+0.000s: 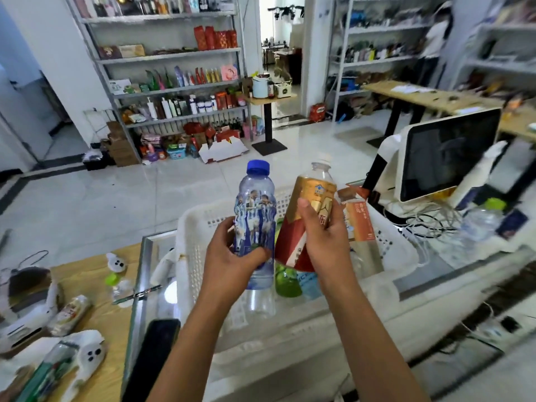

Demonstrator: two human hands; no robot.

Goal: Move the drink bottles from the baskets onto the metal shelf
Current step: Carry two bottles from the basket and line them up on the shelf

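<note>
Above the white basket (197, 227), left hand (232, 256) grips the blue bottle (255, 204) low and right hand (324, 239) wraps the gold bottle (307, 198) mid-label; both appear empty, light, thin-walled, likely crushable and slick, so mid-body holds suit.

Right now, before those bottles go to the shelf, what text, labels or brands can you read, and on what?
Nothing reads reliably.
Blue-capped bottle in the left hand: printed figures of players, no legible words.
Gold-and-red bottle in the right hand: large Chinese characters, partly covered by the fingers, too blurred to read.
Orange carton in the white basket: small vertical Chinese print, too blurred.
Goods on the metal shelf: too small.
</note>
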